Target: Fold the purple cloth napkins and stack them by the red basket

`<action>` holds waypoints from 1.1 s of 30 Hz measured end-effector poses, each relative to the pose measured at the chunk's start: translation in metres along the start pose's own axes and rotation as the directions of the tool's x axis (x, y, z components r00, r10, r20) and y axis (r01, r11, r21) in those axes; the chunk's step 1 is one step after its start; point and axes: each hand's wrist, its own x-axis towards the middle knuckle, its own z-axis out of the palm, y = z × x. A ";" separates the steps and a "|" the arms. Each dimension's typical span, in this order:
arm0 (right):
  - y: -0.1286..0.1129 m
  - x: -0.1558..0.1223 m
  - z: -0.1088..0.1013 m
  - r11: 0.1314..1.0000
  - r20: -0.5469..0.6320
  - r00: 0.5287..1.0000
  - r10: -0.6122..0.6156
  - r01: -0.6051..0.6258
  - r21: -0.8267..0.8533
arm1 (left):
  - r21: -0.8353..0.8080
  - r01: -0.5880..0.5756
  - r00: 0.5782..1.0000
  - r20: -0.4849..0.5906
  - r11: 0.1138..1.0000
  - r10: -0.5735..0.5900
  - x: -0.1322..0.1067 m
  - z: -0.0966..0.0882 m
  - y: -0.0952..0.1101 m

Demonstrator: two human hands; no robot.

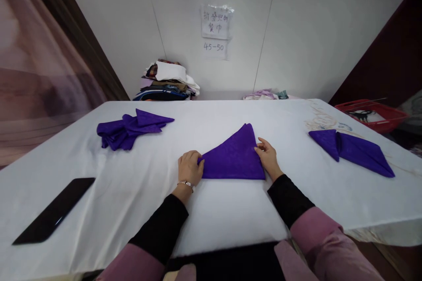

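A purple cloth napkin (234, 157), folded into a triangle, lies on the white tablecloth (211, 210) in front of me. My left hand (189, 167) is closed, with its fingers pinching the napkin's left corner. At the right edge, my right hand (268, 156) rests against the cloth with fingers curled on the fold. Both arms wear black sleeves with pink cuffs, and a bracelet sits on the left wrist.
A loose heap of purple napkins (130, 129) lies at the left, and folded purple napkins (352, 149) at the right. A black flat object (56, 210) sits near the left front edge. Stacked fabrics (168, 81) and a paper sign (215, 22) are at the wall; a red basket (372, 115) stands far right.
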 end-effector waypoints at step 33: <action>-0.013 -0.011 -0.002 0.557 0.285 0.953 -0.107 0.294 -0.777 | -0.604 0.166 0.980 0.192 0.779 -0.060 -0.026 0.010 0.043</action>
